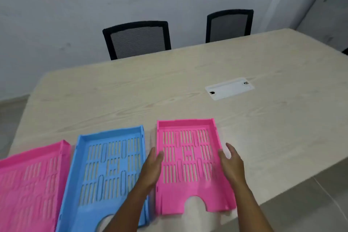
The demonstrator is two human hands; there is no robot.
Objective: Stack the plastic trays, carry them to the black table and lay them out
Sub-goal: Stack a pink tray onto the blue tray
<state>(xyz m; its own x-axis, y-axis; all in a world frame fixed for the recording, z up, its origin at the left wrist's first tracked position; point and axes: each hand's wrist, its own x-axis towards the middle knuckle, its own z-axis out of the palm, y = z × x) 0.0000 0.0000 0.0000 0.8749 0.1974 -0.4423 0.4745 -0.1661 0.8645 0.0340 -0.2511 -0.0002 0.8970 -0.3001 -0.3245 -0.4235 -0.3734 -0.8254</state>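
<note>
Left hand [153, 167] and right hand [230, 164] were open, flanking the right pink tray [188, 164] at 9 and 3 o'clock. Tray judged light, stiff, slotted plastic; best gripped by its long side walls.

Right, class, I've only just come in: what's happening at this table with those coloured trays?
A person stands at a light wooden table with three slotted plastic trays in a row: pink tray at the left, blue tray in the middle, a second pink tray at the right. The left hand and right hand, both open, flank the right-hand tray's sides. Nothing is stacked yet.
</note>
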